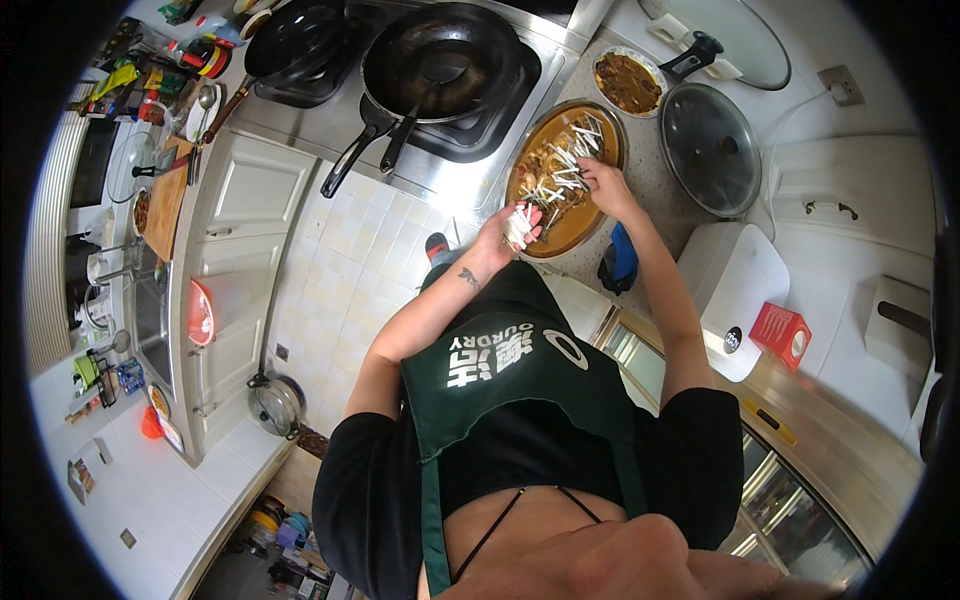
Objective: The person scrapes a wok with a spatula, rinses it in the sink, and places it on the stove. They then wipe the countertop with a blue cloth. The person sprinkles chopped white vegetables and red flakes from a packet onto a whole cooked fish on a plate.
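A large oval platter [581, 232] with brown sauce stands on the speckled counter to the right of the hob, food heaped along its middle. Thin white strips [568, 159], probably scallion, lie scattered over the food. My left hand [506, 232] is palm up at the platter's near left edge and holds a small pile of the white strips [518, 227]. Over the platter's right side, my right hand [602, 182] has its fingertips together at the strips on the food; whether it pinches any is unclear.
A wok [442, 67] with a black spatula rests on the hob, its handle jutting toward me. Beyond the platter stands a bowl of brown stew [628, 81]. A glass lid [709, 150] leans at the right, and a blue and black cloth-like item [619, 259] lies by my right forearm.
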Available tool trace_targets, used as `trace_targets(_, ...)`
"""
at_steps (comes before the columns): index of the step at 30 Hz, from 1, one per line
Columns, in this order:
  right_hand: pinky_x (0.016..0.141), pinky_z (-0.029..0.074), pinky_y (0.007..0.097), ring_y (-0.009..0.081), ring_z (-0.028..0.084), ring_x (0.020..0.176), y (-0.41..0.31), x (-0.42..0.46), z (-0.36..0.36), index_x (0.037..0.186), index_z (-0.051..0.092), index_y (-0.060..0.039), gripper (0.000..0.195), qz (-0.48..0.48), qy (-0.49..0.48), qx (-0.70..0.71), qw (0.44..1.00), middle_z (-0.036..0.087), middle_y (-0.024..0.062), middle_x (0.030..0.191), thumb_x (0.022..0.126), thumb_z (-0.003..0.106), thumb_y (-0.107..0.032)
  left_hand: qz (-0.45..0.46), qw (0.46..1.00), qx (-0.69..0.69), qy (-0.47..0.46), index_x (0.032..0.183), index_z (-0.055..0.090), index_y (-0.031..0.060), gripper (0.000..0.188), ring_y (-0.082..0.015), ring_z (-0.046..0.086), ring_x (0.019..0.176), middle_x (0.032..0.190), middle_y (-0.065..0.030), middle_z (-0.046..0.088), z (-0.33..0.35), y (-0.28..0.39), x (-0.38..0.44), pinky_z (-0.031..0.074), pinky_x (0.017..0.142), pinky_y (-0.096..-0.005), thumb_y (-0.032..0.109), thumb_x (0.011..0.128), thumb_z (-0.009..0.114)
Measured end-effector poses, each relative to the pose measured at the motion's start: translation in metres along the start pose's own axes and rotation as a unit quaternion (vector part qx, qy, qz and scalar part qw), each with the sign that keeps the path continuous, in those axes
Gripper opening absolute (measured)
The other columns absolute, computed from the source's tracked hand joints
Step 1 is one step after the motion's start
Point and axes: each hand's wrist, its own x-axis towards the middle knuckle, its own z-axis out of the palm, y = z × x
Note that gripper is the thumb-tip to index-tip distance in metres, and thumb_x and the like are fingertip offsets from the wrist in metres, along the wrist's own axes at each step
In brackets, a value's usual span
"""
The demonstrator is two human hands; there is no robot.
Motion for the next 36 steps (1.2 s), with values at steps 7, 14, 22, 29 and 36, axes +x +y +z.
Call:
trace_targets(7,0.064,0.046,0.0345,0.0294,0.057,0.072,-0.019,0.006,-0.004,0.084,0.062,-0.0016,0.016,-0.027,0.066,-0.066,0.995,0.058,0.0124,0.082,0.069,0.062,0.0,-0.006,1.0,0.009,-0.006,0.103,0.045,0.0065,0.021,-0.0219,0.059,0.085,0.094,-0.0105,0.058,0.004,-0.007,0.013,0.049,0.074,-0.0363,0.022,0.091,0.035)
trace_targets(14,0.059,0.044,0.0344,0.0278,0.054,0.065,-0.025,-0.002,0.007,0.074,0.065,-0.0041,0.006,-0.087,0.175,-0.072,0.978,0.056,0.0104,0.073,0.069,0.064,-0.007,-0.003,1.0,-0.012,-0.005,0.102,0.045,0.0083,0.019,-0.0209,0.06,0.082,0.091,-0.0095,0.059,0.005,-0.009,0.015,0.049,0.071,-0.0363,0.021,0.091,0.035)
trace_targets(22,0.059,0.044,0.0318,0.0245,0.056,0.067,-0.047,-0.009,0.009,0.084,0.063,-0.0015,0.016,-0.006,0.09,-0.017,0.996,0.057,0.0113,0.079,0.076,0.06,-0.016,0.01,1.0,-0.02,-0.022,0.106,0.044,0.0057,0.029,-0.0202,0.058,0.088,0.096,-0.0094,0.057,0.004,-0.01,0.013,0.049,0.076,-0.0361,0.027,0.093,0.03)
trace_targets(29,0.057,0.046,0.0319,0.0229,0.057,0.062,-0.08,-0.046,0.047,0.082,0.058,-0.0008,0.037,0.082,-0.042,0.05,0.994,0.058,0.0122,0.071,0.06,0.073,-0.027,-0.003,0.999,-0.016,-0.027,0.104,0.048,0.0042,0.036,-0.0197,0.057,0.087,0.096,-0.0086,0.057,0.005,-0.017,0.014,0.049,0.074,-0.0295,0.031,0.093,0.027)
trace_targets(36,0.053,0.045,0.0278,0.0146,0.056,0.057,-0.049,-0.044,0.059,0.079,0.057,0.0014,0.034,0.128,-0.112,0.175,0.97,0.058,0.0087,0.064,0.056,0.073,-0.018,-0.007,0.999,-0.036,-0.029,0.106,0.046,0.0044,0.035,-0.0203,0.057,0.086,0.096,-0.0086,0.057,0.001,-0.03,0.023,0.047,0.074,-0.0319,0.026,0.094,0.022)
